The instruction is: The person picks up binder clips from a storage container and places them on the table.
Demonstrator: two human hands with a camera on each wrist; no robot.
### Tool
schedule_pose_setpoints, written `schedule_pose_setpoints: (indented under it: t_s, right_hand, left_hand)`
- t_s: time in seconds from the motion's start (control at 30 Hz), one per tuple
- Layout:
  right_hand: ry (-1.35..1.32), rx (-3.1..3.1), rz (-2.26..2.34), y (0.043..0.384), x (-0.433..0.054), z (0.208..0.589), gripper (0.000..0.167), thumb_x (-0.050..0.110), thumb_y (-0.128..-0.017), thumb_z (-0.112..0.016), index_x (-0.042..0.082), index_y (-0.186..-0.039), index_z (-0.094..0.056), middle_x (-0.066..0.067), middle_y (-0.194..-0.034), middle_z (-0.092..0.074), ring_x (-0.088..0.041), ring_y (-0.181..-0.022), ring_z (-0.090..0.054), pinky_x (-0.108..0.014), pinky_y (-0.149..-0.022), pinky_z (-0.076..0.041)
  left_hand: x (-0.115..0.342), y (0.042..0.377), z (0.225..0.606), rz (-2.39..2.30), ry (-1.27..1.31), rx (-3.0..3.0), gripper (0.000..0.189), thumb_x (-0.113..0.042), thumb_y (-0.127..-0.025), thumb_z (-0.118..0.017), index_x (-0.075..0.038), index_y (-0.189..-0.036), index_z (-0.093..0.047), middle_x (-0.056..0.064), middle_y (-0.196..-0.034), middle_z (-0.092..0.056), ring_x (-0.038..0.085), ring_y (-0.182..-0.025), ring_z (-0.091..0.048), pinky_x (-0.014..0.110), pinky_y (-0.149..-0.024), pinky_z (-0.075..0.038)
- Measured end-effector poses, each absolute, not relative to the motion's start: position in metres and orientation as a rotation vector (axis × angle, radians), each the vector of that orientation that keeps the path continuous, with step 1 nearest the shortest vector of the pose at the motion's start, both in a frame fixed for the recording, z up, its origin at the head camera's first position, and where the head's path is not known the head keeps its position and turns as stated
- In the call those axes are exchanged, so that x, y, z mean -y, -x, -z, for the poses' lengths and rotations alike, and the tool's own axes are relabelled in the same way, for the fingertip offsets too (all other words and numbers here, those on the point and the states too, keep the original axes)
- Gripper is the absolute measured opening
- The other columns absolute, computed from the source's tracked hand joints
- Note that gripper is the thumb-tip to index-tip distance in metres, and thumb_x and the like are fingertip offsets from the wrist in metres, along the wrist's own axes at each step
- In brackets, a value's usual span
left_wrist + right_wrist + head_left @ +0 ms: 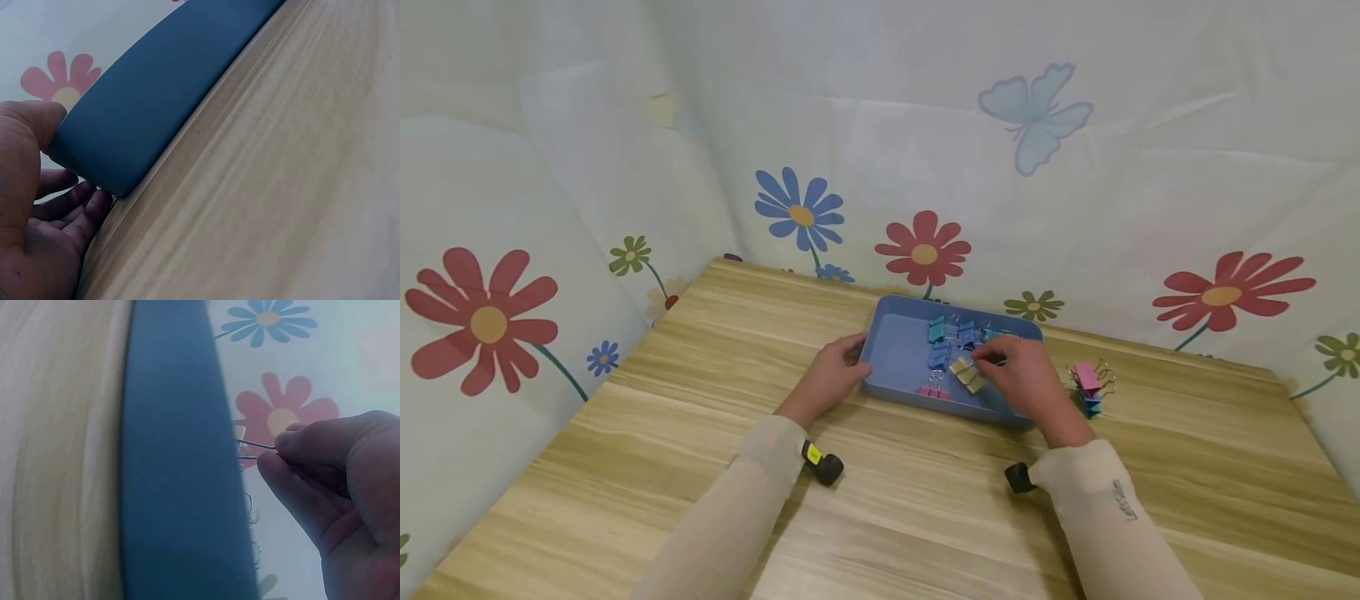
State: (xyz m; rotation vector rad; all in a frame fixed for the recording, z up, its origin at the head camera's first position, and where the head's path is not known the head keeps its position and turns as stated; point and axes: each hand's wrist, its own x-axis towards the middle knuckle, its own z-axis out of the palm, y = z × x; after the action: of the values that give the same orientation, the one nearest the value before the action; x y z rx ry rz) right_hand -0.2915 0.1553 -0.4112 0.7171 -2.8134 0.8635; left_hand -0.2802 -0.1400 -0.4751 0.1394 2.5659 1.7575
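A blue tray lies on the wooden table with several binder clips inside. My left hand grips its left end, thumb over the rim and fingers low against the outer wall. Over the tray's right half, my right hand pinches the wire handles of a yellow binder clip between thumb and fingertips. The handles rise above the tray wall in the right wrist view, which hides most of the clip. Near it lie a pink clip, blue clips and a teal clip.
Just right of the tray, a bunch of binder clips, pink on top with blue and teal below, sits on the table. A flower-printed curtain stands behind the table's back edge.
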Motion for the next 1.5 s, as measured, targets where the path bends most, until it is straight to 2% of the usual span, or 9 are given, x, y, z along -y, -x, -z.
schedule_pose_setpoints:
  t_s: [0.33, 0.7, 0.83, 0.93, 1.0, 1.13, 1.3, 1.5]
  right_hand:
    - [-0.582, 2.848, -0.918, 0.274, -0.163, 0.392, 0.019, 0.02, -0.092, -0.063, 0.011, -0.106, -0.074, -0.009, -0.107, -0.068, -0.028, -0.096, -0.065, -0.044, -0.077, -0.056]
    - [-0.433, 2.752, -1.074, 0.261, -0.182, 0.391, 0.018, 0.024, -0.092, -0.064, 0.012, -0.103, -0.073, -0.007, -0.097, -0.073, -0.02, -0.083, -0.066, -0.03, -0.068, -0.052]
    - [-0.377, 2.733, -1.145, 0.255, -0.189, 0.386, 0.021, 0.027, -0.092, -0.065, 0.01, -0.103, -0.073, -0.008, -0.095, -0.073, -0.009, -0.079, -0.066, -0.025, -0.064, -0.053]
    - [-0.318, 2.711, -1.194, 0.252, -0.195, 0.382, 0.027, 0.032, -0.093, -0.063, 0.009, -0.105, -0.072, -0.01, -0.098, -0.073, 0.003, -0.077, -0.063, -0.022, -0.064, -0.053]
    - [-0.28, 2.685, -1.235, 0.249, -0.2, 0.38, 0.031, 0.034, -0.093, -0.063, 0.008, -0.107, -0.071, -0.01, -0.1, -0.073, 0.006, -0.077, -0.063, -0.021, -0.065, -0.054]
    - [-0.225, 2.608, -1.323, 0.247, -0.208, 0.377, 0.032, 0.032, -0.091, -0.065, 0.005, -0.108, -0.071, 0.001, -0.097, -0.072, 0.004, -0.078, -0.066, -0.016, -0.07, -0.054]
    - [-0.183, 2.566, -1.344, 0.245, -0.218, 0.372, 0.035, 0.032, -0.091, -0.066, 0.004, -0.111, -0.07, 0.019, -0.089, -0.066, 0.005, -0.078, -0.066, -0.013, -0.067, -0.053]
    - [-0.125, 2.567, -1.293, 0.241, -0.225, 0.365, 0.04, 0.039, -0.09, -0.064, 0.007, -0.112, -0.07, 0.023, -0.084, -0.065, 0.002, -0.078, -0.067, -0.016, -0.063, -0.053]
  left_hand:
    - [0.14, 0.283, 0.479, -1.76, -0.157, -2.567, 0.062, -0.014, -0.089, -0.056, -0.009, -0.148, -0.039, 0.013, -0.142, -0.052, 0.027, -0.123, -0.057, 0.04, -0.099, -0.05]
    - [0.14, 0.283, 0.476, -1.757, -0.16, -2.55, 0.063, -0.013, -0.089, -0.057, -0.009, -0.149, -0.038, 0.013, -0.143, -0.051, 0.028, -0.126, -0.056, 0.042, -0.102, -0.048]
    - [0.14, 0.282, 0.475, -1.756, -0.154, -2.545, 0.063, -0.014, -0.09, -0.057, -0.011, -0.149, -0.037, 0.013, -0.143, -0.051, 0.027, -0.126, -0.056, 0.041, -0.101, -0.048]
    - [0.14, 0.281, 0.473, -1.75, -0.144, -2.548, 0.063, -0.014, -0.09, -0.057, -0.01, -0.149, -0.037, 0.013, -0.143, -0.051, 0.027, -0.126, -0.056, 0.041, -0.101, -0.049]
    - [0.14, 0.281, 0.472, -1.749, -0.14, -2.548, 0.063, -0.013, -0.09, -0.056, -0.009, -0.149, -0.037, 0.013, -0.143, -0.051, 0.027, -0.126, -0.055, 0.041, -0.101, -0.048]
    - [0.139, 0.281, 0.471, -1.742, -0.141, -2.549, 0.063, -0.013, -0.09, -0.056, -0.009, -0.15, -0.037, 0.014, -0.144, -0.05, 0.027, -0.127, -0.055, 0.04, -0.102, -0.048]
    - [0.139, 0.279, 0.47, -1.748, -0.14, -2.549, 0.063, -0.012, -0.089, -0.056, -0.007, -0.149, -0.037, 0.015, -0.144, -0.05, 0.028, -0.127, -0.055, 0.041, -0.102, -0.048]
    - [0.14, 0.279, 0.471, -1.758, -0.154, -2.545, 0.063, -0.013, -0.088, -0.056, -0.007, -0.149, -0.038, 0.014, -0.142, -0.052, 0.027, -0.124, -0.057, 0.04, -0.1, -0.049]
